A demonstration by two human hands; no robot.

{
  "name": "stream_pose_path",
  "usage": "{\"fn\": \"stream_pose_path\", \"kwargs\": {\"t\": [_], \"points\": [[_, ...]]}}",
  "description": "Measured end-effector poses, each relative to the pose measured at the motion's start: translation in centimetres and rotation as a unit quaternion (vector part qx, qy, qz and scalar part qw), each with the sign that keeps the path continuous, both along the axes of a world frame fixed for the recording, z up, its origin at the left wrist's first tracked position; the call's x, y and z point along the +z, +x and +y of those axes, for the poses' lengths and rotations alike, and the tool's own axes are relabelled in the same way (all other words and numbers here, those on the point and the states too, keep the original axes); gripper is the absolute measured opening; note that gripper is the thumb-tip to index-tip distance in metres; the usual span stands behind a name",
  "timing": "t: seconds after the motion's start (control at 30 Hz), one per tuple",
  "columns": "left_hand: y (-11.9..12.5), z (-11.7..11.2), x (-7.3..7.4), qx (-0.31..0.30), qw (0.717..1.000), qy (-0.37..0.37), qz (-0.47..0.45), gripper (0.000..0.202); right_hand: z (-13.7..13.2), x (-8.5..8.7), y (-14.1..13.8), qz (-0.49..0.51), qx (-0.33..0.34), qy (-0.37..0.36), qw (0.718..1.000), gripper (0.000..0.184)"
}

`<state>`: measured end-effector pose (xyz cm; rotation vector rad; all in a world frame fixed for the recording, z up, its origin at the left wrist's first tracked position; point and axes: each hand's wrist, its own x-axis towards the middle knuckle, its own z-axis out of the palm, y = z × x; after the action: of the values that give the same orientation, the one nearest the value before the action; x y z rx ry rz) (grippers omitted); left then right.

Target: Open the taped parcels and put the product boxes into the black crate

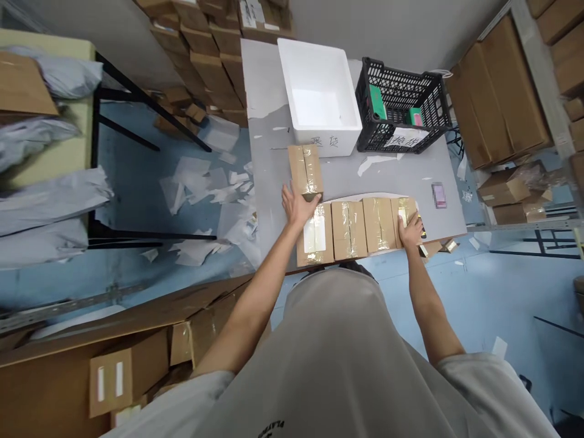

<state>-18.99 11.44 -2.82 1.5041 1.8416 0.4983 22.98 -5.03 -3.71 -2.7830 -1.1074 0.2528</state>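
My left hand grips the near end of a small taped cardboard box that lies on the grey table, just in front of the white foam box. My right hand lies closed over the rightmost box of a row of several taped cardboard boxes lined up along the table's near edge. The row's left box carries a white label.
A white foam box and a black plastic crate holding green packets stand at the table's back. A small pink item lies right. Stacked cartons line the back wall and right shelves. Paper scraps litter the blue floor left.
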Motion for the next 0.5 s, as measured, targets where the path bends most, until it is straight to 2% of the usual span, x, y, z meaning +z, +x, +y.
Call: {"fn": "stream_pose_path", "kwargs": {"t": [0.1, 0.23, 0.4, 0.5], "points": [[2.9, 4.8, 0.7, 0.012, 0.998, -0.057, 0.029, 0.129, 0.1, -0.4, 0.0, -0.001, -0.004, 0.011, 1.0, 0.108], [6.0, 7.6, 0.7, 0.05, 0.989, -0.132, 0.052, 0.149, 0.3, -0.6, -0.1, 0.006, 0.001, 0.042, 0.999, 0.106], [6.7, 8.7, 0.5, 0.122, 0.979, -0.133, 0.09, 0.13, 0.4, -0.6, -0.5, 0.036, -0.002, 0.041, 0.998, 0.112], [6.0, 9.1, 1.0, 0.124, 0.982, -0.069, 0.122, 0.112, 0.4, -0.7, -0.6, 0.062, 0.0, 0.051, 0.997, 0.116]]}}
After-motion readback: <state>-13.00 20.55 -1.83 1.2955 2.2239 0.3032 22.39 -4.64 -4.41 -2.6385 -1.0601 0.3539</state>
